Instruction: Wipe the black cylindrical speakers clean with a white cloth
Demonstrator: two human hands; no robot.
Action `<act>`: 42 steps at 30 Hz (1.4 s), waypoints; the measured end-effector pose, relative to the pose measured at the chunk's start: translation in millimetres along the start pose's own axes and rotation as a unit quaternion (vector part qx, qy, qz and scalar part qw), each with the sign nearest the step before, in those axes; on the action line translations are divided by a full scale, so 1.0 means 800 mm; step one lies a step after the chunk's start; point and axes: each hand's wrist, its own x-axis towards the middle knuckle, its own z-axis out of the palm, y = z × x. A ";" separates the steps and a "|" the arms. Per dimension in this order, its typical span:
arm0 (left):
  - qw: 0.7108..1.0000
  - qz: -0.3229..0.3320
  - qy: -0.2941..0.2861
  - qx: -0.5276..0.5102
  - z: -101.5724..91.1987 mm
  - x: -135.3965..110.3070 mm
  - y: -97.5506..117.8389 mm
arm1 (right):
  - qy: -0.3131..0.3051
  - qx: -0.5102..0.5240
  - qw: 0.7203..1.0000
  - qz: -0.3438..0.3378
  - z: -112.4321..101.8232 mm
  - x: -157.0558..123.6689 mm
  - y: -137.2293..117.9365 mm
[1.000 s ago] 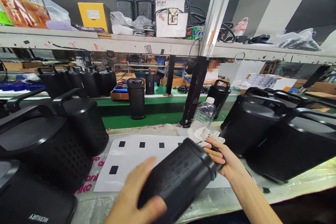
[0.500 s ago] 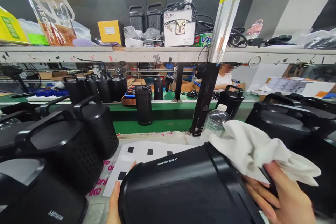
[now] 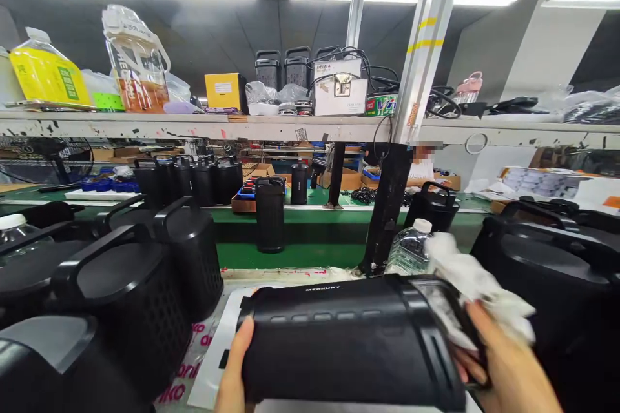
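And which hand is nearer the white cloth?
Right. The right hand touches the white cloth at one end of the black case; the left hand holds the opposite end, away from the cloth.

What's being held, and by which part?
A black MERKURY unit: left hand on its base end, right hand on its handle, with a white cloth.

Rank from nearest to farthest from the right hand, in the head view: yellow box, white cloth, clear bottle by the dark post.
1. White cloth: held in the right hand.
2. Clear bottle: beyond the hand, by the dark post.
3. Yellow box: up on the shelf, to the left.
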 end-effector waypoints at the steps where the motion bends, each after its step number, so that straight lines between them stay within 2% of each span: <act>1: 0.997 -0.071 0.012 -0.034 0.006 0.007 0.000 | 0.013 0.011 0.998 0.062 0.007 0.000 -0.006; 3: 0.970 -0.216 0.026 -0.108 0.017 0.026 -0.002 | 0.042 0.061 0.977 0.198 0.024 -0.004 -0.023; 4: 0.958 -0.253 0.027 -0.129 0.021 0.037 -0.004 | 0.047 0.090 0.964 0.244 0.035 -0.006 -0.032; 5: 0.956 -0.258 0.024 -0.135 0.024 0.049 -0.009 | 0.042 0.112 0.958 0.260 0.045 -0.008 -0.042; 7: 0.969 -0.215 0.021 -0.120 0.024 0.071 -0.027 | 0.004 0.114 0.971 0.209 0.069 -0.006 -0.059; 9: 0.987 -0.140 0.027 -0.073 0.015 0.089 -0.056 | -0.045 0.066 0.989 0.124 0.094 0.007 -0.067; 10: 0.998 -0.028 0.039 0.036 0.009 0.097 -0.074 | -0.074 0.030 0.994 0.069 0.108 0.020 -0.065; 11: 0.982 0.099 0.047 0.151 0.003 0.102 -0.092 | -0.101 -0.010 0.995 0.011 0.122 0.036 -0.059; 13: 0.896 0.309 0.044 0.314 -0.009 0.110 -0.127 | -0.142 -0.094 0.979 -0.116 0.152 0.079 -0.034; 15: 0.814 0.429 0.026 0.390 -0.017 0.115 -0.151 | -0.138 -0.132 0.966 -0.174 0.182 0.128 0.002; 17: 0.759 0.491 0.013 0.427 -0.022 0.119 -0.164 | -0.146 -0.180 0.950 -0.209 0.209 0.175 0.043; 20: 0.720 0.527 0.008 0.452 -0.025 0.124 -0.168 | -0.215 -0.265 0.911 -0.231 0.236 0.224 0.096; 22: 0.728 0.519 0.007 0.448 -0.026 0.126 -0.166 | -0.266 -0.316 0.882 -0.225 0.243 0.241 0.120; 25: 0.763 0.484 0.001 0.429 -0.026 0.124 -0.163 | -0.321 -0.372 0.848 -0.200 0.243 0.249 0.141; 28: 0.789 0.451 -0.013 0.418 -0.023 0.115 -0.154 | -0.348 -0.393 0.833 -0.175 0.239 0.240 0.146; 29: 0.794 0.441 -0.016 0.417 -0.022 0.111 -0.149 | -0.352 -0.390 0.835 -0.166 0.237 0.233 0.143; 30: 0.813 0.418 -0.022 0.406 -0.021 0.108 -0.141 | -0.355 -0.381 0.840 -0.155 0.233 0.224 0.138; 32: 0.862 0.351 -0.040 0.363 -0.019 0.101 -0.121 | -0.361 -0.348 0.856 -0.123 0.220 0.200 0.122; 33: 0.918 0.262 -0.065 0.290 -0.017 0.098 -0.108 | -0.366 -0.326 0.865 -0.101 0.212 0.184 0.111; 34: 0.939 0.216 -0.078 0.255 -0.015 0.095 -0.096 | -0.372 -0.303 0.874 -0.076 0.202 0.167 0.099; 36: 0.961 0.161 -0.078 0.213 -0.007 0.088 -0.070 | -0.385 -0.262 0.885 -0.019 0.180 0.128 0.074; 38: 0.975 0.112 -0.102 0.160 0.005 0.077 -0.047 | -0.396 -0.234 0.887 0.036 0.160 0.089 0.050; 40: 0.984 0.030 -0.174 0.040 0.020 0.063 -0.026 | -0.404 -0.203 0.887 0.097 0.145 0.056 0.032; 42: 0.967 -0.023 -0.250 -0.050 0.033 0.049 -0.010 | -0.401 -0.171 0.888 0.148 0.134 0.032 0.021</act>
